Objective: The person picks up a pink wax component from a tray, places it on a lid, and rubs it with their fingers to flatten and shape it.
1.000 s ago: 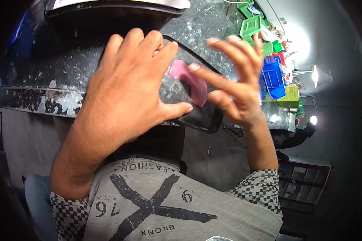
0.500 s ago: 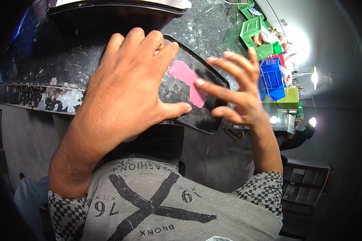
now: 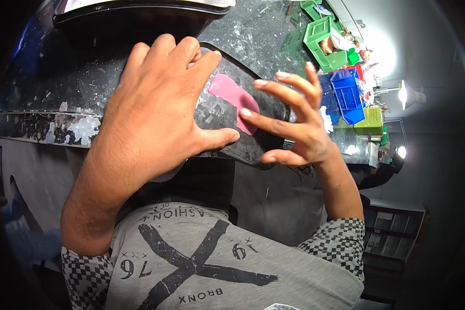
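A shallow black tray (image 3: 231, 147) with a raised rim lies at the near edge of the worktop, and a thin pink sheet (image 3: 227, 91) with uneven edges lies flat on it. My left hand (image 3: 157, 101) spans the tray's left part, fingers bent toward its far side and thumb along the near side. Its palm hides the left end of the tray. My right hand (image 3: 299, 121) is over the tray's right part with fingers spread. The index fingertip rests on the right part of the pink sheet, while the other fingers are raised off it.
Beyond my left hand stands a large black box-like object (image 3: 139, 18) with a white top. Green bins (image 3: 323, 46), a blue bin (image 3: 347, 95) and a yellow-green box (image 3: 369, 121) line the worktop's right side. The worktop's near edge (image 3: 46, 126) is chipped. Lamps shine at far right.
My right index fingertip has come down and left onto the pink sheet, and that hand is less blurred. My left hand keeps its place on the tray. The whole view has shifted slightly.
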### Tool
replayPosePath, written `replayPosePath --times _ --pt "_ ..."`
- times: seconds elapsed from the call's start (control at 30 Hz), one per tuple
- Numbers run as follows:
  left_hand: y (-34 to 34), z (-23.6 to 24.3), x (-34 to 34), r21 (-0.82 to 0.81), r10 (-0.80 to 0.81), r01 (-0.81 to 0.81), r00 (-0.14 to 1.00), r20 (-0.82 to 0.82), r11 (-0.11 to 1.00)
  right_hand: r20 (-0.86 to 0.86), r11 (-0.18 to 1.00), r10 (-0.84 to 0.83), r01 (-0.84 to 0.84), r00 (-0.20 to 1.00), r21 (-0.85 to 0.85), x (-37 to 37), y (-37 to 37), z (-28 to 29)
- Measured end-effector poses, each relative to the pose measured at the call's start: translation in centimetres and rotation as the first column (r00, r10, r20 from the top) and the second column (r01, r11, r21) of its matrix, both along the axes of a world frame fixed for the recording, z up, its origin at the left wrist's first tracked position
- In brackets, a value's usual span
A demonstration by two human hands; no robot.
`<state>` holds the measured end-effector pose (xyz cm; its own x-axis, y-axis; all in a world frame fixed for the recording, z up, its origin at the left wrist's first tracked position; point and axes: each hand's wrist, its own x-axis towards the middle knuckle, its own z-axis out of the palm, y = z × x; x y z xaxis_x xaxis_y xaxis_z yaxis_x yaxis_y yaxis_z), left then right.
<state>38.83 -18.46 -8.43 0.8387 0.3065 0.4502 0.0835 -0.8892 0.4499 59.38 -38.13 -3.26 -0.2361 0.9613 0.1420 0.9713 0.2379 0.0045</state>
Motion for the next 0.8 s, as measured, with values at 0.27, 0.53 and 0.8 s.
replayPosePath --times 0.27,0.53,0.8 --pt "0.0 -0.1 -0.3 0.002 0.002 -0.002 1.0 -0.025 1.0 0.05 0.998 -0.017 0.014 0.999 0.057 -1.2 -0.5 1.5" --pt "0.2 -0.2 -0.2 -0.012 -0.005 0.005 1.0 0.002 1.0 0.053 0.989 -0.049 0.041 0.997 0.142 -1.9 -1.0 2.1" --pt "0.0 -0.3 -0.3 -0.015 -0.002 0.002 1.0 0.002 1.0 0.033 0.99 -0.036 0.031 0.999 0.14 -1.6 -1.3 0.9"
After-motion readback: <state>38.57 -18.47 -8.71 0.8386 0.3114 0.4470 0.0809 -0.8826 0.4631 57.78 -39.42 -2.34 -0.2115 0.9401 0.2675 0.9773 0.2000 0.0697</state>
